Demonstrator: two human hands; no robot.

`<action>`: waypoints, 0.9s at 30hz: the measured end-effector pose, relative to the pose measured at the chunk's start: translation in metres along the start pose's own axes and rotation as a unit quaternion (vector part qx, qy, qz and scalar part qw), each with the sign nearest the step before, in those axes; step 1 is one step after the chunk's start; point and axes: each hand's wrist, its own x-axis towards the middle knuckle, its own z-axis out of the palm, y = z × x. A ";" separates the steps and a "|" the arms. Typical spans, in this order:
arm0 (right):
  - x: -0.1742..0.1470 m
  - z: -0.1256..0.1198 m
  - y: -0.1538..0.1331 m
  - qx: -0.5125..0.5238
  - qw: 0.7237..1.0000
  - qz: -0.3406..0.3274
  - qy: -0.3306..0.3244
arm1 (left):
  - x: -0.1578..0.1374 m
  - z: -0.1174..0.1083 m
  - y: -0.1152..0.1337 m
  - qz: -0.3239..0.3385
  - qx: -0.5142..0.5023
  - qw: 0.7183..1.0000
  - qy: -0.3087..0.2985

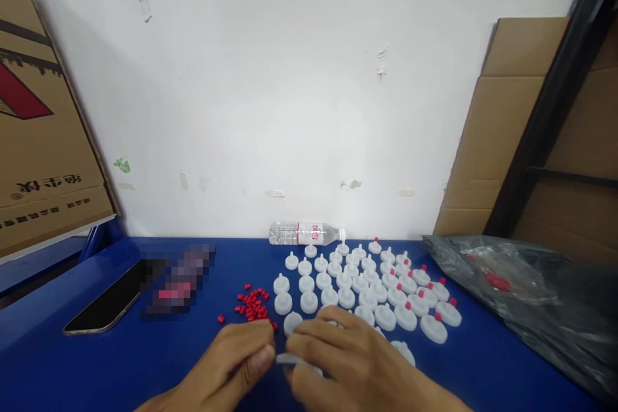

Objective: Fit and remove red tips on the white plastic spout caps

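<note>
My right hand (347, 360) is closed around a white plastic nozzle cap (295, 360), whose rim and narrow end show between the fingers. Close against its left end, my left hand (236, 360) has thumb and forefinger pinched together; whatever lies in that pinch is hidden. Just beyond my left hand is a loose pile of small red tip caps (253, 306). Many white nozzle caps (309, 301) stand spout-up past my right hand. Those toward the right, such as one nozzle cap (433, 329), carry red tips. My right hand partly covers the nearest ones.
A clear plastic bottle (309, 234) lies along the wall on the blue table (183, 347). At left are a phone (109, 299) and a blurred-out item (178, 283). A dark plastic bag (541, 315) lies at right. Cardboard (43, 109) stands at the left edge.
</note>
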 end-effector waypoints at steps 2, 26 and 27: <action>-0.007 -0.012 0.016 -0.015 1.000 0.023 -0.013 | 0.006 -0.007 -0.004 -0.065 -0.083 0.994 0.010; -0.103 -0.043 0.125 -0.080 0.838 0.470 -0.264 | 0.035 -0.022 -0.033 -0.138 0.037 0.989 0.044; -0.105 -0.042 0.125 -0.079 0.834 0.475 -0.271 | 0.035 -0.022 -0.033 -0.136 0.039 0.989 0.044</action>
